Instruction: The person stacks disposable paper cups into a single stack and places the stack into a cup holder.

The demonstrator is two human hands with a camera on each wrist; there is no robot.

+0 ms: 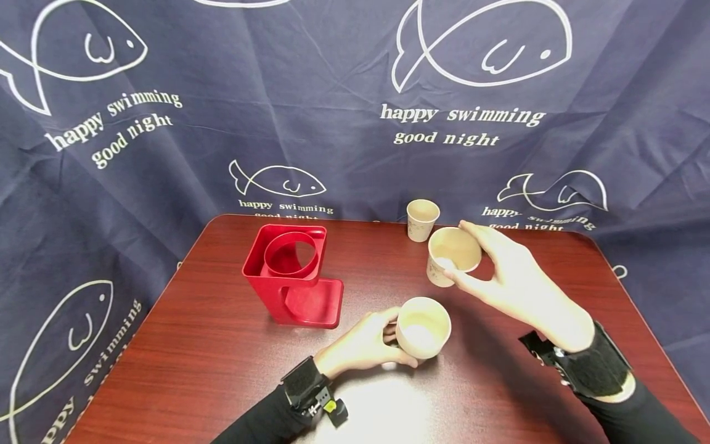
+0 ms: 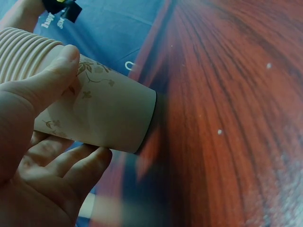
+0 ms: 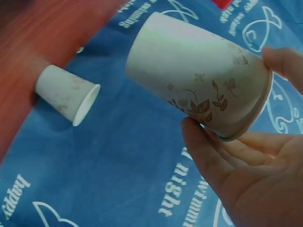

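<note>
My left hand grips a stack of nested paper cups near the front middle of the table. Several stacked rims show in the left wrist view, and the thumb lies along the side, with fingers beneath. My right hand pinches a single paper cup near its rim, thumb and fingers on opposite sides. This cup is mouth up, printed with brown flowers, and seems held above the table. Behind it, another paper cup stands upright by the table's back edge, touched by neither hand.
Left of the hands stands a red plastic stand with a round ring at its top and a flat base plate. The brown wooden table is backed by a dark blue cloth with white fish prints.
</note>
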